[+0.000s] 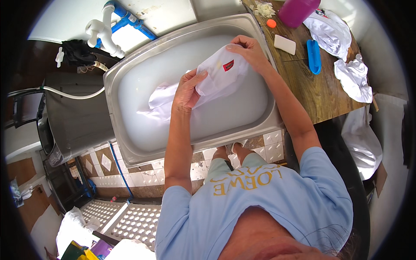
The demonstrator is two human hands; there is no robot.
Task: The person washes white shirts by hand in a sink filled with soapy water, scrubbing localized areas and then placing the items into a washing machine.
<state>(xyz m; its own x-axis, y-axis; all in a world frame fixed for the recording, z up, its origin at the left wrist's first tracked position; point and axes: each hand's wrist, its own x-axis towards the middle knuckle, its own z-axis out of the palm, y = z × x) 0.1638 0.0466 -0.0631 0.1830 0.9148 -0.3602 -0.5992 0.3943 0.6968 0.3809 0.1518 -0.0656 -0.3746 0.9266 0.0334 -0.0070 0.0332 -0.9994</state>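
A wet white garment (216, 80) with a small red patch is stretched between my two hands above a metal sink (113, 125) of cloudy water. My left hand (187, 90) is closed on its middle, thumb on top. My right hand (250, 53) pinches its upper right edge near the sink's far right corner. To the left, the rest of the cloth trails down into the water. What kind of garment it is, I cannot tell.
Right of the sink, a wooden table (303, 93) holds a pale soap bar (284, 44), a blue brush-like piece (313, 57), an orange cap (271, 23), a purple container (299, 12) and crumpled white cloths (353, 80). A white tap (102, 32) juts out at the sink's far left.
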